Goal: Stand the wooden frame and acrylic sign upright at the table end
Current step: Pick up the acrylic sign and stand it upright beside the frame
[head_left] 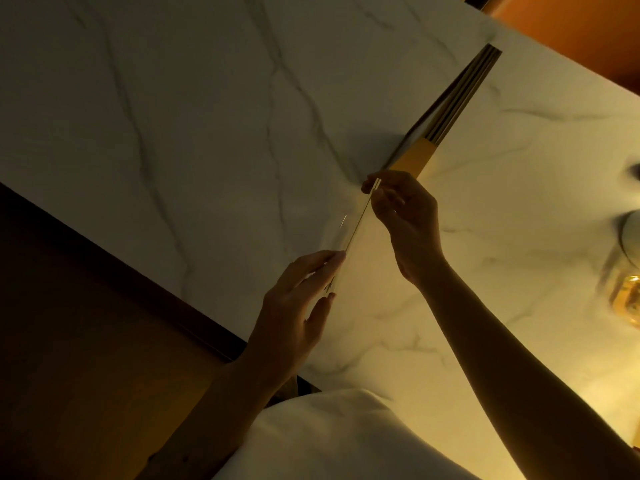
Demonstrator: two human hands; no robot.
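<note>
A thin clear acrylic sign [356,225] stands on edge on the white marble table [207,116], seen from above as a narrow line. My left hand [298,306] pinches its near end between thumb and fingers. My right hand [401,209] pinches its far end. Just beyond it the wooden frame [453,109] stands upright on the table in line with the sign, showing its ridged top edge, an orange-yellow end and a pale panel leaning out on its left side.
The table's near edge runs diagonally at the left, with dark wood floor [86,323] below it. A glass object with a warm glow [627,282] sits at the right edge. An orange surface [571,32] lies past the far corner. White cloth [329,438] fills the bottom.
</note>
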